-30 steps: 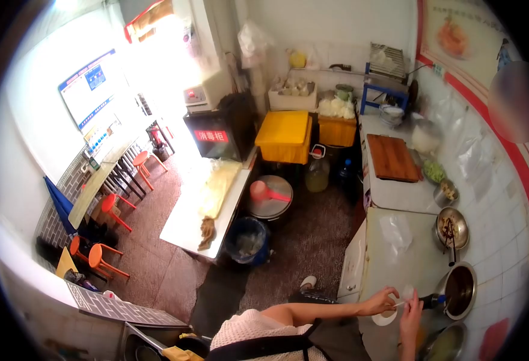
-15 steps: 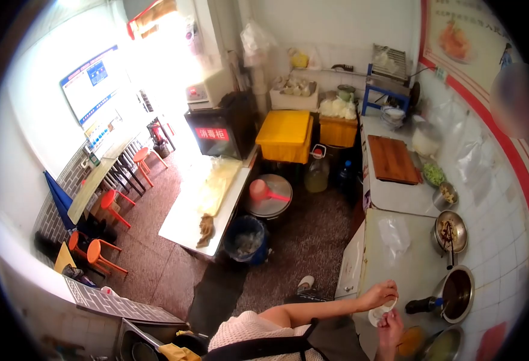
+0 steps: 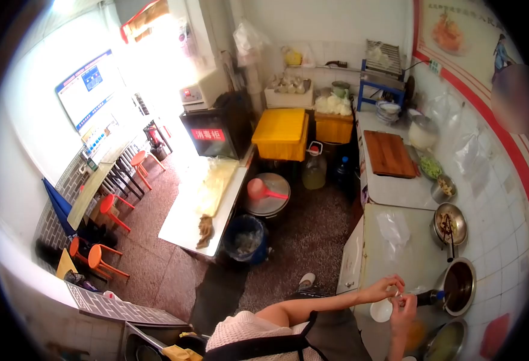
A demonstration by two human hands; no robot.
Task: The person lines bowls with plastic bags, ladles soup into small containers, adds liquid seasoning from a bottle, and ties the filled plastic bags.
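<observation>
My left hand (image 3: 386,288) and my right hand (image 3: 404,308) meet above the counter, fingers bent close together around something small and whitish. It is too small to make out. Just below my fingers is a round white bowl (image 3: 381,311). To the right of my hands are a dark-handled utensil (image 3: 428,297) and a metal pot of dark liquid (image 3: 460,287). An orange round thing (image 3: 416,334) lies beside my right forearm.
Along the right wall stand a metal pan (image 3: 450,224), small food bowls and a wooden board (image 3: 389,154). A clear plastic bag (image 3: 393,227) lies on the counter. Left are a white table (image 3: 180,225), a blue bin (image 3: 246,239) and orange stools.
Since half a second ago, both hands have come together and lifted slightly off the white bowl. A clear item seen between them a second ago is no longer distinct.
</observation>
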